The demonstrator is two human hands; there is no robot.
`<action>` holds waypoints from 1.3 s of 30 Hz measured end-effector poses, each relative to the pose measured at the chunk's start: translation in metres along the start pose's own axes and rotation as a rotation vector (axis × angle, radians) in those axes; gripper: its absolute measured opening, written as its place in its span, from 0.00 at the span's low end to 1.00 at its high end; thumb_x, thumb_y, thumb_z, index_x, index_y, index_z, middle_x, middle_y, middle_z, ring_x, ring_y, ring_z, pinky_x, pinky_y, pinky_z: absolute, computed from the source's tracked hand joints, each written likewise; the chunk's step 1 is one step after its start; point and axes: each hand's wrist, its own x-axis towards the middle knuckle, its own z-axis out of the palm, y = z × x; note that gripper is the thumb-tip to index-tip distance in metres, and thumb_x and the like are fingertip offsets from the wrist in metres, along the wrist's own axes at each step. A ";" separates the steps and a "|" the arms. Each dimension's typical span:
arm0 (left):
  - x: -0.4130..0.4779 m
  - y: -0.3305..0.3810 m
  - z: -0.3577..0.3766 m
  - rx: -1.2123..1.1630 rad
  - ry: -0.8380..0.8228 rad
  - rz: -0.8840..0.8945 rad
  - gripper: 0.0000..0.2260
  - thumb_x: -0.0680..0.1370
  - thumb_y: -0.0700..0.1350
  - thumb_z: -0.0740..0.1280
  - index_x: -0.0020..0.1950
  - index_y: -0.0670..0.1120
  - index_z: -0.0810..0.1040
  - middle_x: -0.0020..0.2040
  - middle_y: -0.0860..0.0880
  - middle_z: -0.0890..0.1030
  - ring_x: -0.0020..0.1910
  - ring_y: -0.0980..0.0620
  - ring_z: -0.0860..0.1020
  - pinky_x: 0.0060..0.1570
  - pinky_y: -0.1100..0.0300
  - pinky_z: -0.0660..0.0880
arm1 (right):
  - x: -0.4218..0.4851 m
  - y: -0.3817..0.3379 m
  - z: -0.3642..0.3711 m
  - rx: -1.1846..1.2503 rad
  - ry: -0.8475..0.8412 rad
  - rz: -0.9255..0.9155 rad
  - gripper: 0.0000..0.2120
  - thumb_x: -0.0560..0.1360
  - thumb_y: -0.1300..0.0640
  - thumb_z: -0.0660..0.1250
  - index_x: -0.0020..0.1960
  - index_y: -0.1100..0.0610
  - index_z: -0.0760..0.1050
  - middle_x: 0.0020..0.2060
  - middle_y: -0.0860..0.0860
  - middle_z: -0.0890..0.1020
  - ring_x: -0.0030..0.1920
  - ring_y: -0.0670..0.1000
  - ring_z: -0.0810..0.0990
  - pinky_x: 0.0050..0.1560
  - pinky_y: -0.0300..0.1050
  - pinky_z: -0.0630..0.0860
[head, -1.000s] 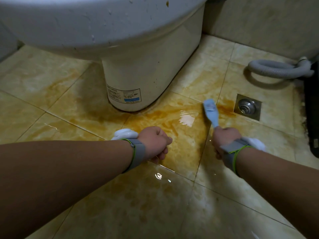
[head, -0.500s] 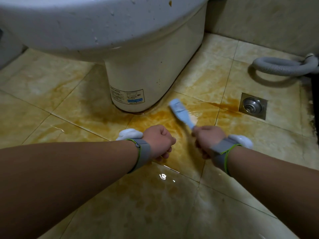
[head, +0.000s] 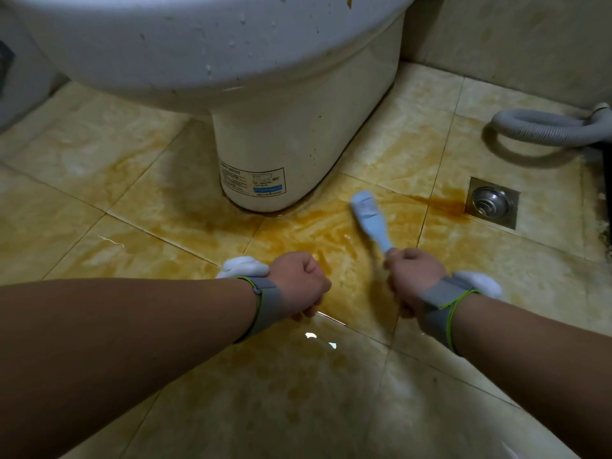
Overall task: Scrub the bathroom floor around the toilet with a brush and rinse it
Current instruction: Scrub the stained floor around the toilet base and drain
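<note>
A light blue brush (head: pixel 369 217) lies with its head on the wet, orange-stained floor tile (head: pixel 318 236), just right of the white toilet's pedestal (head: pixel 298 134). My right hand (head: pixel 412 276) is closed around the brush's handle, below and right of the head. My left hand (head: pixel 298 281) is a closed fist with nothing in it, hovering over the tile left of the right hand. Both wrists wear grey straps.
A square metal floor drain (head: pixel 492 202) sits to the right, with an orange streak running to it. A grey corrugated hose (head: pixel 543 127) curls at the far right by the wall. The toilet bowl (head: pixel 198 44) overhangs the floor at the top.
The brush swept left from near the drain toward the toilet base, then back a little to the right. My left fist stayed put.
</note>
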 end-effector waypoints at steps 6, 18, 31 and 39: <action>-0.009 -0.026 -0.006 0.105 0.005 -0.020 0.04 0.75 0.42 0.68 0.43 0.42 0.77 0.35 0.43 0.80 0.29 0.45 0.77 0.32 0.55 0.77 | -0.034 0.004 0.010 -0.191 -0.055 0.008 0.14 0.78 0.52 0.60 0.47 0.60 0.79 0.31 0.56 0.73 0.28 0.53 0.70 0.26 0.38 0.65; -0.009 -0.036 -0.017 0.182 -0.011 -0.024 0.06 0.75 0.40 0.67 0.47 0.37 0.78 0.37 0.41 0.81 0.30 0.45 0.77 0.33 0.54 0.78 | -0.064 0.003 0.006 -0.131 -0.254 0.039 0.13 0.76 0.50 0.63 0.41 0.58 0.79 0.25 0.54 0.71 0.20 0.51 0.64 0.22 0.34 0.64; -0.014 -0.050 -0.031 0.541 -0.006 0.114 0.07 0.75 0.42 0.64 0.39 0.44 0.78 0.37 0.48 0.77 0.33 0.48 0.74 0.31 0.62 0.72 | -0.086 0.008 0.008 -0.230 -0.460 0.061 0.13 0.75 0.52 0.63 0.37 0.57 0.79 0.22 0.52 0.71 0.20 0.51 0.64 0.23 0.35 0.62; -0.016 -0.048 -0.031 0.601 -0.041 0.172 0.01 0.71 0.43 0.67 0.40 0.48 0.78 0.39 0.53 0.79 0.40 0.50 0.78 0.38 0.59 0.75 | -0.043 0.022 -0.012 -0.164 0.136 0.017 0.18 0.76 0.51 0.59 0.47 0.66 0.79 0.34 0.60 0.74 0.33 0.55 0.71 0.29 0.37 0.59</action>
